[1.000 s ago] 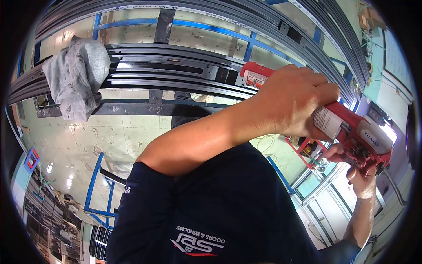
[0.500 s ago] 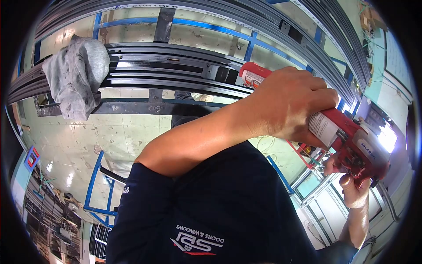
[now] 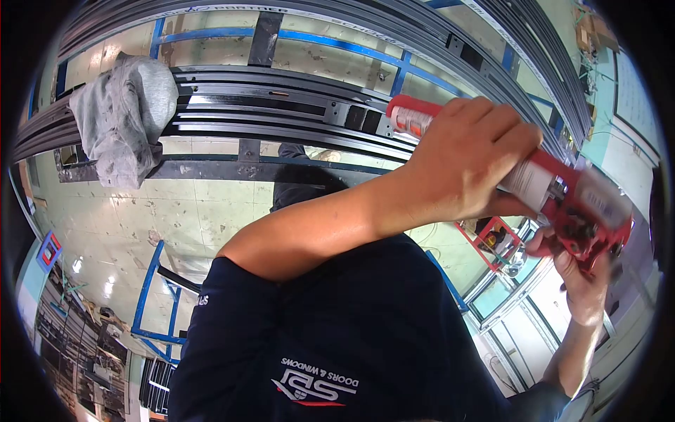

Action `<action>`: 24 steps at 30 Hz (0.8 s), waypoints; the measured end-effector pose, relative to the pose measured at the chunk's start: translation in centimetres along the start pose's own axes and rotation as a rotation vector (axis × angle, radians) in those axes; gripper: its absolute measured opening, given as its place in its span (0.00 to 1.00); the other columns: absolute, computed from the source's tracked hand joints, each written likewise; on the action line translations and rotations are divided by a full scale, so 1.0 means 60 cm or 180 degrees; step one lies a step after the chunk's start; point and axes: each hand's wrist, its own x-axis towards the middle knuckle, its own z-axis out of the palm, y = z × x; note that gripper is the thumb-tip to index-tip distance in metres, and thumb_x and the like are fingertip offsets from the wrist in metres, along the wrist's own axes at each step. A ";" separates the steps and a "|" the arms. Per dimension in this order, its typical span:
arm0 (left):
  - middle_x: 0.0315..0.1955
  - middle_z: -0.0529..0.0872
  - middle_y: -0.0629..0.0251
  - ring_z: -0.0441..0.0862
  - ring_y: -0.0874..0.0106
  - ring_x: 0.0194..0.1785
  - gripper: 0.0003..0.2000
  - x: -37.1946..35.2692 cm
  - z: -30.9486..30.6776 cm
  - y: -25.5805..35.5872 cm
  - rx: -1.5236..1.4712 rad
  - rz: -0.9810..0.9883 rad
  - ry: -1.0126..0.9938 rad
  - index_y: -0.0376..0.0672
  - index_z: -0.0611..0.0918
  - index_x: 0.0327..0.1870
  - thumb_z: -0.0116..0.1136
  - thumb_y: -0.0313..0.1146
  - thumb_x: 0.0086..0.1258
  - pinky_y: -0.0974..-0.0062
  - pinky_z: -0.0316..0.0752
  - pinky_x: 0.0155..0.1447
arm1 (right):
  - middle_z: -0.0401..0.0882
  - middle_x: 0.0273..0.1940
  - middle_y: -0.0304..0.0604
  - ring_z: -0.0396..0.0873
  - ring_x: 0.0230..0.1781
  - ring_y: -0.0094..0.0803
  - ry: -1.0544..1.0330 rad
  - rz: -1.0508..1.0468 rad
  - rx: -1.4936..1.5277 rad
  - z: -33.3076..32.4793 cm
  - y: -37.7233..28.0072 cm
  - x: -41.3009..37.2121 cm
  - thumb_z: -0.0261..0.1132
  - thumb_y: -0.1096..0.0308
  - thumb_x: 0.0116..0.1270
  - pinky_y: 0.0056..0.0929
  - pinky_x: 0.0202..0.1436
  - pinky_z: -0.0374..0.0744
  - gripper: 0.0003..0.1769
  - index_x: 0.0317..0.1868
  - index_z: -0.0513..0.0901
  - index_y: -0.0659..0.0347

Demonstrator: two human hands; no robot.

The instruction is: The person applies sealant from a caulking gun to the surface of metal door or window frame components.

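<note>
A red cartridge gun (image 3: pixel 555 167) lies across the right of the view, its white-labelled tube slanting down to the right. My left hand (image 3: pixel 467 162) is wrapped round the tube, hiding its middle. At the gun's rear, my right hand (image 3: pixel 582 281) grips the handle and trigger area, partly blurred. The tube's red front end (image 3: pixel 415 112) overlaps dark grooved profiles (image 3: pixel 246 105), and contact between them cannot be made out. A grey cloth (image 3: pixel 126 112) is draped over the profiles at the left.
More long profiles (image 3: pixel 394 35) run across the top. Blue frame bars (image 3: pixel 337 42) show beneath them. A blue stand (image 3: pixel 151 288) is at the lower left. At the right are a red frame (image 3: pixel 485 246) and pale window-like frames (image 3: pixel 520 316) on the floor.
The gun's rear end has shifted up and right, along with my right hand. My left hand has moved slightly right on or with the tube. The cloth and profiles look nearly unchanged.
</note>
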 end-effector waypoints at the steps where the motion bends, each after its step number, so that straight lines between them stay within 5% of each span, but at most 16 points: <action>1: 0.37 0.80 0.63 0.79 0.60 0.39 0.33 0.004 0.001 0.000 -0.0064 -0.0066 0.0050 0.43 0.79 0.48 0.78 0.51 0.40 0.63 0.71 0.43 | 0.82 0.44 0.49 0.85 0.45 0.39 -0.0260 0.0341 0.0363 0.006 -0.012 -0.001 0.69 0.57 0.68 0.38 0.48 0.86 0.31 0.59 0.71 0.73; 7: 0.37 0.78 0.64 0.78 0.61 0.41 0.36 0.001 0.010 -0.001 0.0075 -0.0086 -0.0477 0.43 0.79 0.48 0.76 0.56 0.40 0.63 0.71 0.44 | 0.84 0.41 0.52 0.87 0.42 0.42 -0.0172 0.0677 0.0966 0.032 0.008 -0.028 0.63 0.55 0.72 0.40 0.50 0.86 0.25 0.56 0.72 0.70; 13: 0.36 0.78 0.67 0.78 0.65 0.41 0.31 -0.021 0.007 0.006 0.0233 0.0213 -0.0312 0.46 0.80 0.44 0.74 0.56 0.42 0.66 0.68 0.44 | 0.84 0.46 0.50 0.86 0.45 0.39 -0.0124 0.0104 0.0135 0.021 0.052 -0.041 0.67 0.62 0.70 0.37 0.51 0.84 0.27 0.63 0.71 0.69; 18: 0.35 0.78 0.70 0.78 0.68 0.41 0.27 -0.029 0.004 0.003 0.0455 0.0374 -0.0094 0.48 0.80 0.42 0.72 0.55 0.45 0.68 0.66 0.45 | 0.82 0.54 0.52 0.84 0.49 0.37 -0.0414 -0.0140 -0.0861 -0.026 0.075 -0.054 0.72 0.66 0.65 0.35 0.54 0.82 0.36 0.68 0.65 0.67; 24: 0.35 0.78 0.70 0.77 0.68 0.40 0.26 -0.006 -0.003 0.017 0.0332 0.0317 0.0049 0.49 0.79 0.39 0.72 0.56 0.44 0.69 0.65 0.43 | 0.79 0.57 0.52 0.85 0.50 0.41 0.0169 -0.0104 -0.0358 -0.014 0.026 -0.062 0.75 0.66 0.62 0.33 0.53 0.84 0.41 0.70 0.63 0.65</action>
